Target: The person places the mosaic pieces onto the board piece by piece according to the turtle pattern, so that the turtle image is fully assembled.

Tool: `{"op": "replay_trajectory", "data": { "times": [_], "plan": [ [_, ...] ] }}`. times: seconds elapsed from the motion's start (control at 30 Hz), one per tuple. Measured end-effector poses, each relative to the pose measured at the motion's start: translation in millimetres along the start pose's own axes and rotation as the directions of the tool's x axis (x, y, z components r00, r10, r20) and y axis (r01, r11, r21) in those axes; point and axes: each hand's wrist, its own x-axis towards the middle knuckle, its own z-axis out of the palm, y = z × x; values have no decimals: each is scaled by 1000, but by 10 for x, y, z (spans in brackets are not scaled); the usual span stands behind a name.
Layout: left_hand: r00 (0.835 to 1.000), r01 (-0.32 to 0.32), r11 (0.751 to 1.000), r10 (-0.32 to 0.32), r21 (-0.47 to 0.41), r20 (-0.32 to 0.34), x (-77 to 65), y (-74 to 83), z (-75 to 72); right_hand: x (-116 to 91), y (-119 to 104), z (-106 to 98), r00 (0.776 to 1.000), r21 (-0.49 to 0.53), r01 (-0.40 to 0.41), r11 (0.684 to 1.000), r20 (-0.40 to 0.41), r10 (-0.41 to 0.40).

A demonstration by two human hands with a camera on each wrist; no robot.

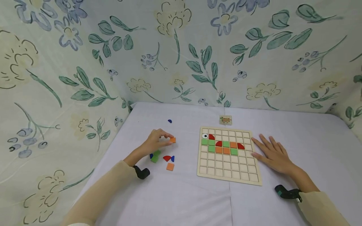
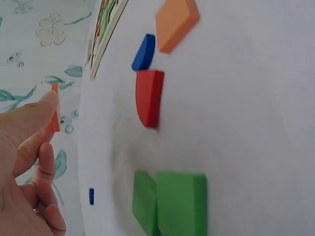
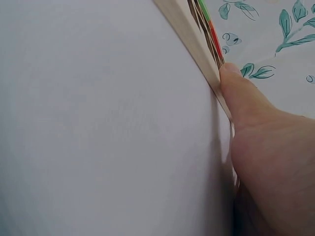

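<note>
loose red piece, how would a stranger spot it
On the white table, look left of the gridded board. Below the left hand in the head view lies the red piece, beside a blue one; no other loose piece is red.

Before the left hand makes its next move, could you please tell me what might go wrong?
The left hand pinches an orange piece between thumb and finger, so it might slip. The right hand touches the edge of the wooden board; a push could shift it and perhaps jostle the coloured pieces in its grid. Loose green pieces lie close to the left hand, which might brush them.
</note>
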Motion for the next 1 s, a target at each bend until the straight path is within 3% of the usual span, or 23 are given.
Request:
{"op": "replay_trajectory", "data": {
  "times": [0.27, 0.53, 0.73, 1.0],
  "plan": [
    [997, -40, 998, 37, 52, 66, 360, 514, 317, 2, -8, -20, 1000, -2, -12, 1000, 14, 12],
    [986, -114, 993, 108, 41, 128, 694, 889, 705, 3, -23, -24, 1000, 5, -5, 1000, 24, 5],
    [976, -160, 985, 148, 64, 161, 860, 1107, 1010, -2, -25, -24, 1000, -2, 2, 1000, 15, -2],
    [948, -272, 948, 235, 164, 215, 976, 1320, 1375, -11, -12, -28, 1000, -5, 1, 1000, 14, -1]
  ]
}}
